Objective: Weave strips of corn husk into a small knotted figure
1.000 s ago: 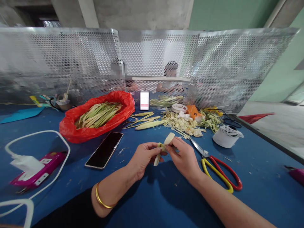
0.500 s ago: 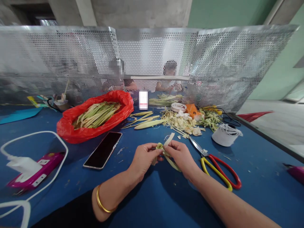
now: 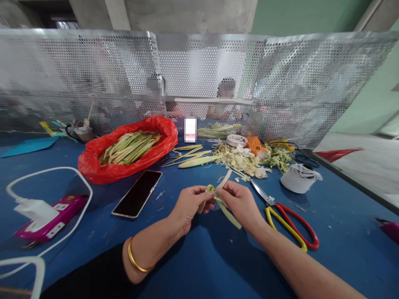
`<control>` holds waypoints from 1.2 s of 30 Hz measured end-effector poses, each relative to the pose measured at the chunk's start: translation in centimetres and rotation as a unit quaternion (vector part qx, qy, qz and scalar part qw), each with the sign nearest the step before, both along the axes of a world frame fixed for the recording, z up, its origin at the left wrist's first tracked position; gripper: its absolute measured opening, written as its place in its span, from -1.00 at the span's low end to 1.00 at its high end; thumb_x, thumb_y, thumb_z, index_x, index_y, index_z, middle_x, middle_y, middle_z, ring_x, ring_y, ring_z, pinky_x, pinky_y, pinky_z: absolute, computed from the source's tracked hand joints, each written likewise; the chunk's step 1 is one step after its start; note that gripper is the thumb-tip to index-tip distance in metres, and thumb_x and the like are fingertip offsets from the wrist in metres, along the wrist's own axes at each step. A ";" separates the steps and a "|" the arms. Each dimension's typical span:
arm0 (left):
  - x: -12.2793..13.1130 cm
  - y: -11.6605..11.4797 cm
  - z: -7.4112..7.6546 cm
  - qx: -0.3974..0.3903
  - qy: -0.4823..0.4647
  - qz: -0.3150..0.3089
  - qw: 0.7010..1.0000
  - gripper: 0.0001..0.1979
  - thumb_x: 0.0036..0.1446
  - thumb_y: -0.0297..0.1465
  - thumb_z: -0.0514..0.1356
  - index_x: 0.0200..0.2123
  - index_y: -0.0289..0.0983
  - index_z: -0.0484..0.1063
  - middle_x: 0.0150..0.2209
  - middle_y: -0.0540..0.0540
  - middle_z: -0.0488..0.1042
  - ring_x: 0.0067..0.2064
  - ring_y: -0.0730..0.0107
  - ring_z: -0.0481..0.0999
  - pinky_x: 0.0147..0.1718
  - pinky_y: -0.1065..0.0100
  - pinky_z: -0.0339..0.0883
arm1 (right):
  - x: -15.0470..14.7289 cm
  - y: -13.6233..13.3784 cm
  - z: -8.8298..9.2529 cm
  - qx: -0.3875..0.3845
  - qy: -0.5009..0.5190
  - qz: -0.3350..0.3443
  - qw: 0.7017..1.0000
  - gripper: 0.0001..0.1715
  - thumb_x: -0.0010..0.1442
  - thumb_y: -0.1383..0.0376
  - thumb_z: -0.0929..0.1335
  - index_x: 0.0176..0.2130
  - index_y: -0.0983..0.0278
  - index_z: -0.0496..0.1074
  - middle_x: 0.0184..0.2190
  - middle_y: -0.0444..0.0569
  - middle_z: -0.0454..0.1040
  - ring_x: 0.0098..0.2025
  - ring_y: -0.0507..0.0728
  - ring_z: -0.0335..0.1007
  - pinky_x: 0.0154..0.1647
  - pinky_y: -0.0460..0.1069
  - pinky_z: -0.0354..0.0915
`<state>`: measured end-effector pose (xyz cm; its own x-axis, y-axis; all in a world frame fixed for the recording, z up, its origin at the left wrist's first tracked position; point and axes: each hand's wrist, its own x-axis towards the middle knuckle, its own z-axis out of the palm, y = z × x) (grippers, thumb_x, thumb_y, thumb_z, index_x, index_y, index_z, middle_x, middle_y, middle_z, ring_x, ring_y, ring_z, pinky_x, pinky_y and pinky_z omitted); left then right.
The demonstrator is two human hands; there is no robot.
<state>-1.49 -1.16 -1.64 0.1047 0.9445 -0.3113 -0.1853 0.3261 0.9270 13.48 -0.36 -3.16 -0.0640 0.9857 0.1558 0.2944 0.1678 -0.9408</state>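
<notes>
Both hands meet over the blue table. My left hand (image 3: 190, 205), below a gold bangle (image 3: 134, 257), pinches a small curled loop of pale green leaf strip (image 3: 210, 189) between thumb and fingers. My right hand (image 3: 238, 199) is closed on the same work, gripping strips beside the loop. One flat end sticks up above the right fingers, and another strip end (image 3: 232, 218) hangs down beneath them. The fingertips partly hide how the strips cross. Scissors (image 3: 282, 218) with one red and one yellow handle lie just right of my right hand.
A red plastic bag (image 3: 104, 173) of leaf strips stands at left, behind a phone (image 3: 137, 194). A purple power strip (image 3: 52, 218) with a white cable lies further left. Leaf scraps (image 3: 240, 160), tape (image 3: 237, 140) and a string spool (image 3: 297, 178) sit right. People are behind the perforated screen (image 3: 202, 62).
The view has shifted slightly. The loop in my left fingers shows more openly, and the hanging strip end reaches a little further down. Both hands keep their hold.
</notes>
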 end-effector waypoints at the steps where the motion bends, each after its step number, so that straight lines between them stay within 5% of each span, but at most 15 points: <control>1: 0.0 0.0 0.0 -0.004 -0.002 -0.002 1.000 -0.73 -0.14 -0.35 0.40 -0.34 -0.38 0.56 -0.47 -0.14 0.57 -0.53 0.45 0.50 -0.56 0.48 0.27 | 0.1 0.0 0.0 0.012 -0.009 -0.001 1.000 -0.67 0.13 0.14 0.32 -0.56 0.26 0.26 -0.65 -0.24 0.18 -0.57 -0.02 0.04 -0.57 -0.10 0.01; 7: -0.2 0.1 0.0 -0.022 -0.012 -0.007 1.000 -0.72 -0.09 -0.28 0.36 -0.34 -0.37 0.55 -0.44 -0.18 0.58 -0.51 0.43 0.51 -0.53 0.46 0.30 | 0.6 -0.3 0.7 0.153 -0.132 -0.004 0.979 -0.73 0.21 0.23 0.30 -0.49 0.25 0.40 -0.54 -0.14 0.40 -0.45 0.05 0.27 -0.39 -0.05 0.17; 12: -0.3 0.1 -0.3 -0.032 -0.058 0.004 0.998 -0.78 -0.07 -0.34 0.35 -0.35 -0.35 0.56 -0.44 -0.11 0.57 -0.48 0.43 0.51 -0.50 0.46 0.32 | 1.0 -0.8 1.9 0.416 -0.294 0.007 0.860 -0.81 0.23 0.36 0.31 -0.39 0.21 0.49 -0.42 -0.09 0.48 -0.29 0.09 0.39 -0.06 0.07 0.18; 17: -0.2 0.2 -0.5 -0.015 -0.128 0.022 0.991 -0.76 -0.16 -0.38 0.39 -0.35 -0.34 0.56 -0.44 -0.06 0.55 -0.49 0.51 0.45 -0.47 0.49 0.32 | 0.8 -1.3 2.1 0.514 -0.367 0.065 0.773 -0.76 0.21 0.47 0.28 -0.34 0.19 0.48 -0.36 -0.13 0.52 -0.16 0.07 0.44 0.11 0.08 0.12; 23: -0.1 0.2 -0.5 0.000 -0.153 0.031 0.988 -0.70 -0.20 -0.38 0.42 -0.31 -0.35 0.57 -0.42 -0.05 0.54 -0.49 0.54 0.44 -0.47 0.49 0.30 | 0.6 -1.3 1.5 0.507 -0.370 0.055 0.777 -0.78 0.22 0.46 0.27 -0.23 0.22 0.47 -0.12 -0.05 0.56 -0.02 0.13 0.41 0.14 0.10 0.11; 36: 0.0 0.2 -0.3 0.028 -0.089 0.046 0.995 -0.73 -0.21 -0.43 0.38 -0.32 -0.34 0.58 -0.50 -0.02 0.50 -0.54 0.54 0.40 -0.54 0.48 0.20 | 0.2 -1.8 1.4 0.447 -0.412 0.007 0.794 -0.82 0.21 0.43 0.25 -0.29 0.27 0.44 -0.29 -0.01 0.56 -0.28 0.16 0.36 -0.15 0.08 0.08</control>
